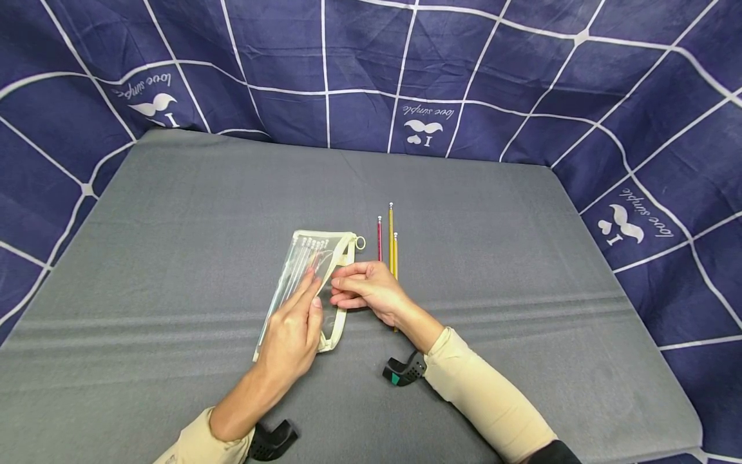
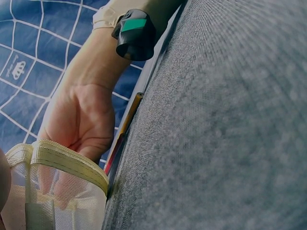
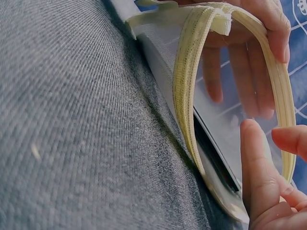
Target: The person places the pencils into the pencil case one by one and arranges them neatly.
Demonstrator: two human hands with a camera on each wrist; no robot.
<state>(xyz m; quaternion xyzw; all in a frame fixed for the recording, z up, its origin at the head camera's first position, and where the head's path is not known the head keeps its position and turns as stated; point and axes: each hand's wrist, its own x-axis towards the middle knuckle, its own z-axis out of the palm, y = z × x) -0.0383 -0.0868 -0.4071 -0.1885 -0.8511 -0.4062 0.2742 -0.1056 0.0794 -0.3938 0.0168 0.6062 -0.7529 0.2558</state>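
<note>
Near the middle of the table point(image 1: 522, 258) lies the clear pouch point(image 1: 294, 274), best kept gaping so nothing snags; its long axis runs front to back, far end leaning right, zip edge point(image 3: 282, 91) facing the right side. The left hand point(image 1: 292, 332) pinches that edge; the right hand point(image 1: 372, 290), fingers parted, seemingly holds nothing. Three pencils point(image 1: 391, 241) point toward the back edge.

Gray tabletop point(image 1: 493, 245), navy/wht grid cloth point(image 1: 362, 42) bhnd
</note>
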